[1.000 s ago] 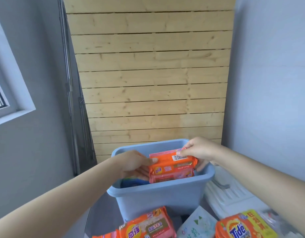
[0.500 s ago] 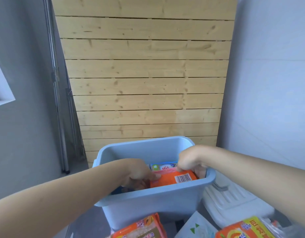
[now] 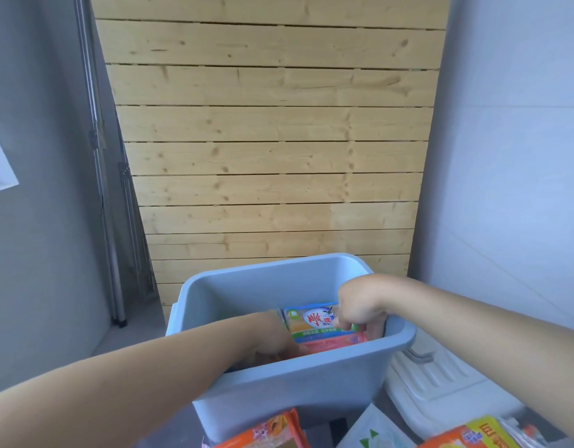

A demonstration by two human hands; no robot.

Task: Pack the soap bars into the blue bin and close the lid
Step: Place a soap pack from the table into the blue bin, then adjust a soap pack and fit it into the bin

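Lowered into the blue bin [image 3: 289, 379], the soap pack [image 3: 334, 341] sits gripped by the left hand [image 3: 272, 337] and right hand [image 3: 356, 305]

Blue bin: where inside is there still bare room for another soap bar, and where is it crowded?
Free: the back of the bin, between the far wall and the blue pack. Crowded: the front, where both hands, left and right, work over the pink pack.

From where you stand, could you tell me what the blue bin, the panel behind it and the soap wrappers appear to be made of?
The blue bin looks like moulded matte plastic: smooth walls, rounded rolled rim. The panel appears to be unfinished pine slats, with visible knots and grain. The soap pack inside the bin seems wrapped in glossy printed film, though coated paper cannot be excluded.
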